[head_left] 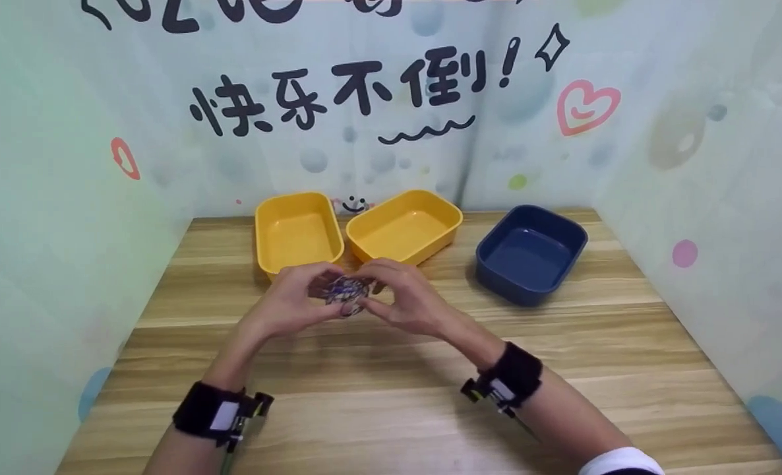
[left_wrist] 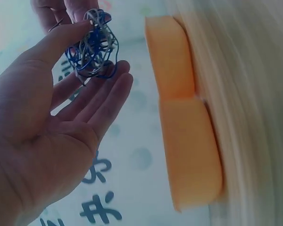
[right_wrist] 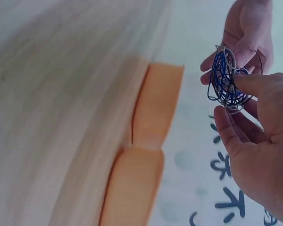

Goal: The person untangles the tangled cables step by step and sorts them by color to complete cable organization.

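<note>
Head view, from the left: a pale printed cloth [head_left: 55, 198] walls that side of the wood-grain table [head_left: 364, 409], and a black band [head_left: 206, 412] wraps my left wrist. Farther back sits the left yellow tray [head_left: 297, 231], its near edge partly behind my left hand [head_left: 289, 303], whose thumb and fingers hold one side of the wire tangle [head_left: 347, 293]. That tangle, blue and silvery loops, is up off the table between my two hands, in front of the yellow trays; the left wrist view shows my thumb pressed on it. Next comes the right yellow tray [head_left: 404, 231], set at a slant just beside the other. My right hand [head_left: 407, 297] pinches the tangle's other side, thumb nearest me, so both hands meet at the wires. A second black band [head_left: 523, 373] circles that wrist. Beyond, well apart from the tangle, stands the dark blue tray [head_left: 529, 254]; lower right, a white cuff [head_left: 622, 460] edges my sleeve.
</note>
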The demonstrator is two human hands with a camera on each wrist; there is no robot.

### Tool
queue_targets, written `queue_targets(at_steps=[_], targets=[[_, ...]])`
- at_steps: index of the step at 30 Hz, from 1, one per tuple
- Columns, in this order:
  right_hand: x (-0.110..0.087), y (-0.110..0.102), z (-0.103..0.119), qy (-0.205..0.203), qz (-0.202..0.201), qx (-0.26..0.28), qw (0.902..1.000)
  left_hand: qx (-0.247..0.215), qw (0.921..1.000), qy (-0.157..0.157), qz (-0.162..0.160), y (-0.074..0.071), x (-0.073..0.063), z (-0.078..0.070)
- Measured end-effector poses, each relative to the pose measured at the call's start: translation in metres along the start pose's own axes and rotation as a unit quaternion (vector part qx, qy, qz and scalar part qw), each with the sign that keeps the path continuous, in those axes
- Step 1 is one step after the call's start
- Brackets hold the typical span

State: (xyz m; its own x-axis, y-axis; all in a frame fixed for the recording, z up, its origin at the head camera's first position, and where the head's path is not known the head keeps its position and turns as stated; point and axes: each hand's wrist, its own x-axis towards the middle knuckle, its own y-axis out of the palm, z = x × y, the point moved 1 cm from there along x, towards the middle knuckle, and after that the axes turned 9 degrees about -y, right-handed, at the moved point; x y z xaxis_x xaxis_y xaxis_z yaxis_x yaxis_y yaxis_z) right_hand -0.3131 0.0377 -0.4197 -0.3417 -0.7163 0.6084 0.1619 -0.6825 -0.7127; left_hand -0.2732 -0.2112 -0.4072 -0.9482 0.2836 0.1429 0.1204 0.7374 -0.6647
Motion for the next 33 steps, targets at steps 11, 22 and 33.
queue_targets(at_steps=[11,22,33], targets=[[-0.024,-0.064,-0.008,0.013,-0.085,-0.028,0.9959,-0.087,0.9916,0.079,-0.055,0.031,0.045,-0.039],[-0.026,-0.080,-0.007,0.000,-0.133,-0.049,0.9899,-0.273,0.9606,0.047,0.019,0.047,0.056,-0.053],[-0.024,-0.077,-0.005,0.003,-0.119,-0.120,0.9857,-0.375,0.9234,-0.008,0.082,0.052,0.056,-0.058]])
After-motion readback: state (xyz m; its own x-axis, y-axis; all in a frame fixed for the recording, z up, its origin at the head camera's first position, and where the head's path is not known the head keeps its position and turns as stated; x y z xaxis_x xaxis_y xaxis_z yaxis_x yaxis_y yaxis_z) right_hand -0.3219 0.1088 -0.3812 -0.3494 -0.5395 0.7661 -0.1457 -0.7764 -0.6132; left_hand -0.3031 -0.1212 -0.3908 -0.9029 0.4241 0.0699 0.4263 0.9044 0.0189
